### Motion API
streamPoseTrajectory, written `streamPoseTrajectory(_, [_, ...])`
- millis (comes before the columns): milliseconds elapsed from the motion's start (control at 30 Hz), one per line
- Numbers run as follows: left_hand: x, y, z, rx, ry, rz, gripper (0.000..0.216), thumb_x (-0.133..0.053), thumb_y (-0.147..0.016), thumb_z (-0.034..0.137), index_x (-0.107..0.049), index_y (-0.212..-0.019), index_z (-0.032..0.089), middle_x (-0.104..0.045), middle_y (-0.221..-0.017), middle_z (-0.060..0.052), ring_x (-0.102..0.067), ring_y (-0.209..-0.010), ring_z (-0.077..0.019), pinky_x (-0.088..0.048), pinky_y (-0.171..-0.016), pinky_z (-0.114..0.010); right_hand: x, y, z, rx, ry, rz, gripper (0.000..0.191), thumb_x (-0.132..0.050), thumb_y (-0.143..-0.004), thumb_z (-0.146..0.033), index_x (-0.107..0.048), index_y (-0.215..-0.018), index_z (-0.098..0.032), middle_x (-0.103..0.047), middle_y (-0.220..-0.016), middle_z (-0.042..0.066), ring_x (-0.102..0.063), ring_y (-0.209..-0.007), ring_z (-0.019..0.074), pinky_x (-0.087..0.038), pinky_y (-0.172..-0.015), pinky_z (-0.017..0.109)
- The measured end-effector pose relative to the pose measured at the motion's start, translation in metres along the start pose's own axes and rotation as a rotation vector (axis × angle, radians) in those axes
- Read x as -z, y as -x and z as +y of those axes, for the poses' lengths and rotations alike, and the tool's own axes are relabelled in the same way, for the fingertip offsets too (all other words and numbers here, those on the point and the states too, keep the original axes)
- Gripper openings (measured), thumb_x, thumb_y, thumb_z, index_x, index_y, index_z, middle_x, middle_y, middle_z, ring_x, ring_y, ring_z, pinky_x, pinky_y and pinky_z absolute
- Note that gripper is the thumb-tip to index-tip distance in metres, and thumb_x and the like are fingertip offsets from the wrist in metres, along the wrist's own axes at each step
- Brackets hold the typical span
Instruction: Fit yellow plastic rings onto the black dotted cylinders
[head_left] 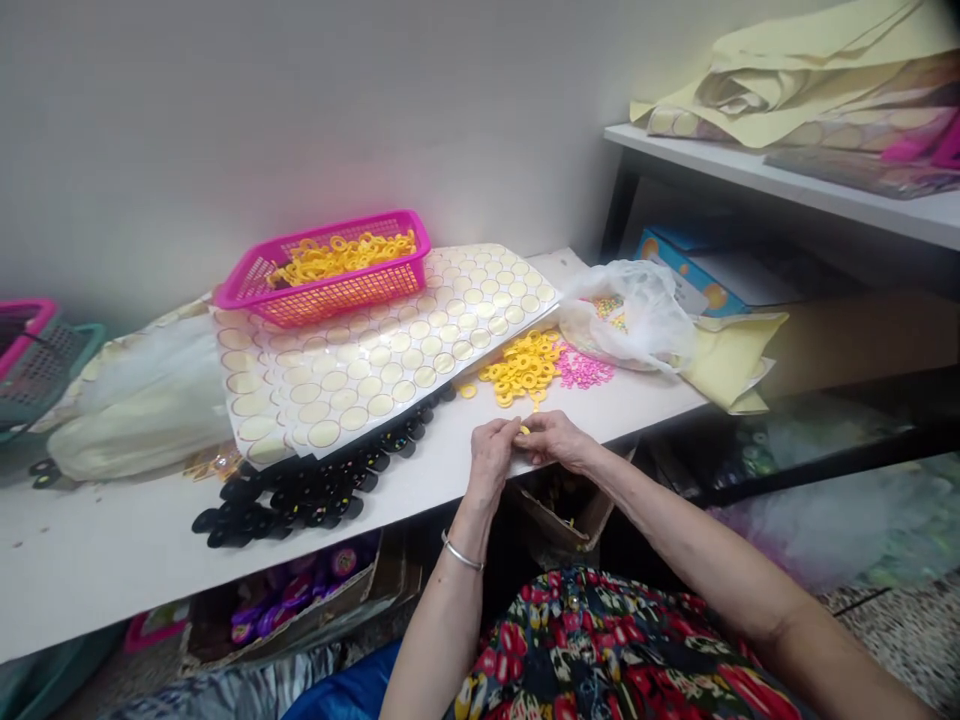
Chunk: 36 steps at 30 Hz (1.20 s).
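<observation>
Both hands meet at the table's front edge around one small yellow ring-shaped piece (525, 430). My left hand (493, 450) pinches it from the left, fingers closed. My right hand (556, 440) is closed on it from the other side, and the fingers hide most of the piece. Just beyond them lies a pile of yellow ring-shaped pieces (525, 365). Beside that pile, to the right, is a scatter of tiny pink bits (583, 368). A clear plastic bag (645, 325) with small coloured bits inside stands behind the pink ones.
A pink basket (345, 290) of yellow pieces rests on sticker sheets (390, 375). Black pieces (307, 490) line the sheets' front edge. Under the table are a carton (330, 605) with purple items and another box (570, 515). A shelf (787, 185) with paper stands right.
</observation>
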<state>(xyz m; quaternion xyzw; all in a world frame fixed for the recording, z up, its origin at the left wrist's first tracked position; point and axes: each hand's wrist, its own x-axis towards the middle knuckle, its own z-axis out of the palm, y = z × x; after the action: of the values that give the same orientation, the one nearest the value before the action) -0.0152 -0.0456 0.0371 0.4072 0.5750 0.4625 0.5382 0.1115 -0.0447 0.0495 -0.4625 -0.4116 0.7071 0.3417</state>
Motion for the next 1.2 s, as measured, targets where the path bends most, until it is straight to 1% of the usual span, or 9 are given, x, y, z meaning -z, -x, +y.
streamPoseTrajectory(167, [0.002, -0.004, -0.001, 0.011, -0.019, -0.031, 0.027, -0.069, -0.058, 0.037, -0.065, -0.058, 0.011, -0.057, -0.049, 0.001, -0.048, -0.047, -0.0084, -0.035, -0.048, -0.02, -0.002, -0.002, -0.01, -0.082, -0.005, 0.022, 0.031, -0.078, -0.05, -0.023, -0.058, -0.071, -0.011, -0.052, -0.048, -0.006, -0.045, -0.038, 0.0034, -0.037, -0.039, 0.016])
streamPoseTrajectory(333, [-0.006, -0.004, 0.01, 0.068, 0.069, 0.045, 0.022, -0.071, -0.055, 0.031, -0.061, -0.052, 0.012, -0.05, -0.04, 0.004, -0.042, -0.04, -0.006, -0.032, -0.044, -0.019, -0.003, -0.005, -0.021, -0.134, 0.039, 0.064, 0.025, -0.073, -0.055, -0.016, -0.057, -0.075, -0.013, -0.051, -0.052, -0.007, -0.046, -0.04, 0.004, -0.042, -0.041, 0.018])
streamPoseTrajectory(467, [-0.011, -0.011, 0.016, 0.029, 0.065, 0.074, 0.022, -0.072, -0.052, 0.03, -0.06, -0.05, 0.012, -0.054, -0.043, 0.003, -0.045, -0.042, -0.0074, -0.033, -0.044, -0.02, -0.005, -0.007, -0.022, -0.058, 0.114, 0.066, 0.019, -0.066, -0.061, -0.016, -0.056, -0.078, -0.015, -0.05, -0.056, -0.006, -0.048, -0.043, 0.0056, -0.046, -0.044, 0.021])
streamPoseTrajectory(600, [-0.005, -0.004, 0.004, 0.028, 0.007, 0.062, 0.028, -0.07, -0.057, 0.037, -0.06, -0.053, 0.011, -0.051, -0.044, 0.003, -0.041, -0.043, -0.0063, -0.031, -0.044, -0.019, -0.009, 0.0, -0.003, 0.098, 0.248, 0.141, 0.012, -0.062, -0.066, -0.021, -0.054, -0.072, -0.015, -0.051, -0.061, -0.005, -0.048, -0.046, 0.0064, -0.043, -0.043, 0.02])
streamPoseTrajectory(733, [0.01, 0.01, -0.001, -0.032, 0.021, -0.137, 0.033, -0.062, -0.069, 0.043, -0.066, -0.071, 0.01, -0.054, -0.052, 0.002, -0.041, -0.046, -0.0055, -0.032, -0.046, -0.019, -0.01, 0.005, 0.006, 0.086, 0.105, 0.127, 0.022, -0.066, -0.065, -0.031, -0.057, -0.074, -0.013, -0.055, -0.058, -0.003, -0.048, -0.047, 0.0068, -0.042, -0.046, 0.02])
streamPoseTrajectory(867, [0.016, 0.02, 0.001, -0.082, 0.018, -0.367, 0.05, -0.078, -0.051, 0.026, -0.064, -0.098, 0.015, -0.062, -0.074, 0.0, -0.053, -0.063, -0.01, -0.042, -0.06, -0.022, -0.003, 0.017, 0.0, 0.064, -0.135, 0.066, 0.034, -0.071, -0.061, -0.04, -0.062, -0.073, -0.009, -0.057, -0.056, -0.001, -0.049, -0.048, 0.0067, -0.041, -0.049, 0.021])
streamPoseTrajectory(967, [0.011, 0.028, 0.001, -0.21, -0.058, -0.285, 0.038, -0.079, -0.048, 0.022, -0.066, -0.083, 0.015, -0.06, -0.078, -0.001, -0.054, -0.07, -0.0125, -0.043, -0.065, -0.024, 0.01, 0.032, 0.002, 0.127, -0.256, -0.072, 0.037, -0.071, -0.062, -0.043, -0.066, -0.076, -0.009, -0.063, -0.065, 0.003, -0.054, -0.057, 0.0091, -0.044, -0.057, 0.023])
streamPoseTrajectory(1033, [0.005, 0.036, 0.003, -0.323, -0.136, -0.214, 0.027, -0.077, -0.052, 0.023, -0.066, -0.075, 0.016, -0.058, -0.076, 0.0, -0.052, -0.07, -0.0121, -0.042, -0.064, -0.023, 0.022, 0.044, 0.007, 0.185, -0.28, -0.074, 0.035, -0.071, -0.063, -0.042, -0.067, -0.08, -0.011, -0.064, -0.068, 0.004, -0.056, -0.06, 0.0098, -0.044, -0.059, 0.024])
streamPoseTrajectory(1200, [-0.012, 0.064, 0.014, -0.581, -0.293, -0.183, 0.026, -0.074, -0.055, 0.017, -0.068, -0.08, 0.02, -0.061, -0.077, -0.001, -0.051, -0.077, -0.0157, -0.042, -0.07, -0.028, 0.037, 0.073, 0.019, 0.288, -0.141, -0.108, 0.049, -0.079, -0.054, -0.022, -0.066, -0.1, -0.017, -0.063, -0.077, 0.0, -0.055, -0.07, 0.0103, -0.044, -0.066, 0.023])
